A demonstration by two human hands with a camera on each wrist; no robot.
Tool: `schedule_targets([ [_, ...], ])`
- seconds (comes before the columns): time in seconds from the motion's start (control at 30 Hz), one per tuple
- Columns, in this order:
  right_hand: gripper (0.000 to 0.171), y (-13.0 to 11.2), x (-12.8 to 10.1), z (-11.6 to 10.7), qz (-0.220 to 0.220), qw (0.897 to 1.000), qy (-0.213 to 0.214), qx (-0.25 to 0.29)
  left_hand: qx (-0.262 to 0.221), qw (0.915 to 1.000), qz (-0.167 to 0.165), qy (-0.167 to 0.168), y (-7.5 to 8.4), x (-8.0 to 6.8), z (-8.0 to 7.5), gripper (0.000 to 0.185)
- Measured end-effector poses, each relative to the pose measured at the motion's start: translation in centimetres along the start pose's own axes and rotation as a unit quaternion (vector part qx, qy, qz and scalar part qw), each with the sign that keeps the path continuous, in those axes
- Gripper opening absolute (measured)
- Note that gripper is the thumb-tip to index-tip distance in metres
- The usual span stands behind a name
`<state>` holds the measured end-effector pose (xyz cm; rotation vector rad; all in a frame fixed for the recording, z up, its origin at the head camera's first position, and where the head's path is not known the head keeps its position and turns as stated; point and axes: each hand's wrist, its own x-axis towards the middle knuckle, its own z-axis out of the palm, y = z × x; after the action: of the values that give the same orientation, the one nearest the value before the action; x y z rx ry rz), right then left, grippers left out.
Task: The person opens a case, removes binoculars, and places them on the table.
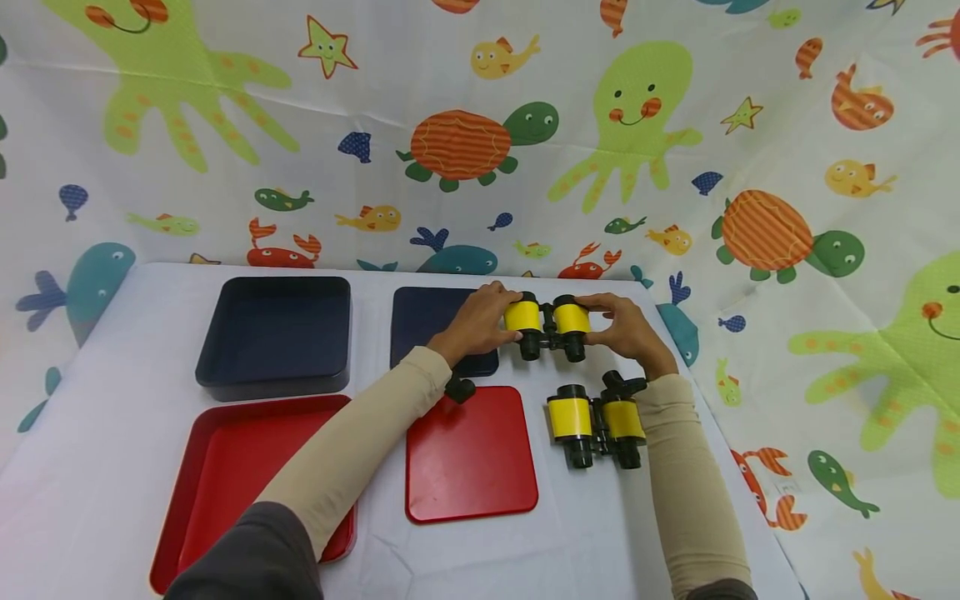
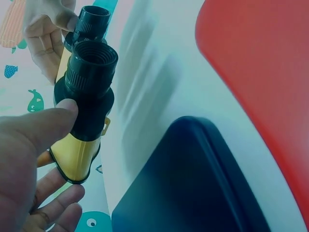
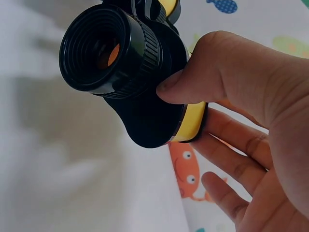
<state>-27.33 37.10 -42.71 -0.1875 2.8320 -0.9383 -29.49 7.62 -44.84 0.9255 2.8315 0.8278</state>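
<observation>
Both hands hold one pair of yellow-and-black binoculars (image 1: 522, 317) at the back right of the table. My left hand (image 1: 480, 321) grips the left barrel, its thumb on the black eyepiece end in the left wrist view. On the other barrel, my right hand (image 1: 624, 332) has its thumb pressed to the black housing (image 3: 152, 118) and fingers behind the yellow part. In the left wrist view the binoculars (image 2: 79, 157) appear raised off the table, shadows beside them. A second pair of yellow-and-black binoculars (image 1: 572, 417) lies nearer, beside the right forearm.
Under the left forearm lie a dark blue lid-like panel (image 1: 420, 321) and a red one (image 1: 472, 467). To the left stand a dark blue tray (image 1: 273, 333) and a red tray (image 1: 217, 467), partly covered by the left sleeve. A sea-animal curtain (image 1: 465, 75) hangs behind the table.
</observation>
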Motion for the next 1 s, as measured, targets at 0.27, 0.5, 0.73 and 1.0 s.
schedule_targets([
  [0.27,0.069,0.7,0.5,-0.1,0.0,1.0,-0.012,0.004,0.011,0.9999,-0.007,-0.005,0.1,0.5,0.6,0.074],
  [0.5,0.069,1.2,1.0,0.2,0.007,1.0,-0.019,0.006,0.019,0.9996,-0.021,-0.008,0.1,1.0,1.2,0.074],
  [0.73,0.07,1.5,1.2,0.9,0.006,1.0,-0.017,0.007,0.027,0.9993,-0.024,-0.008,-0.1,1.1,1.9,0.075],
  [1.0,0.07,1.8,1.4,1.4,0.014,1.0,-0.024,0.002,0.029,0.9993,-0.025,-0.006,-0.3,0.8,2.4,0.074],
])
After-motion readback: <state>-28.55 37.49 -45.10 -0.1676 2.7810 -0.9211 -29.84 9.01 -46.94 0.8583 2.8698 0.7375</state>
